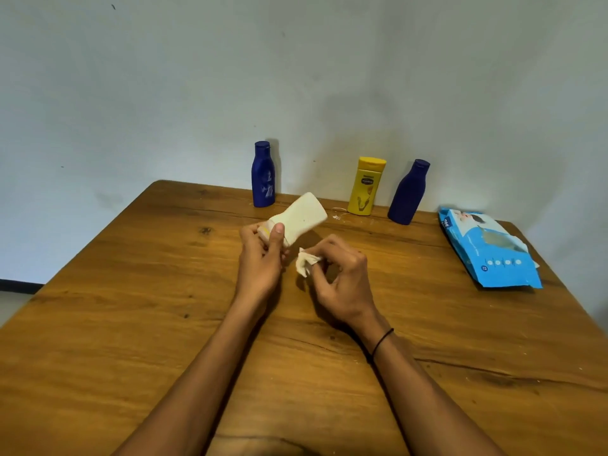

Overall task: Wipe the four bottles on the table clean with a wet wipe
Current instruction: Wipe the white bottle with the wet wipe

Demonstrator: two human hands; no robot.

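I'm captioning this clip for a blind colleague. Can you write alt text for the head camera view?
Over a wooden table, the left hand holds a tilted cream bottle by its cap end while the right hand pinches a crumpled wet wipe beside it. Two dark blue bottles and a yellow bottle stand by the wall; a blue wipes pack lies at right.

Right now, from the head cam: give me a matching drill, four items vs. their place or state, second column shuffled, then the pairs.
Column 1
1. cream plastic bottle
2. crumpled white wet wipe
3. yellow plastic bottle
4. light-blue wipes packet

Column 2
A. lying flat near the right edge of the wooden table
B. tilted, gripped at its cap end by the left hand
C. standing upright at the table's far edge, between two dark-blue bottles
D. pinched in the right hand

Pairs: 1-B, 2-D, 3-C, 4-A
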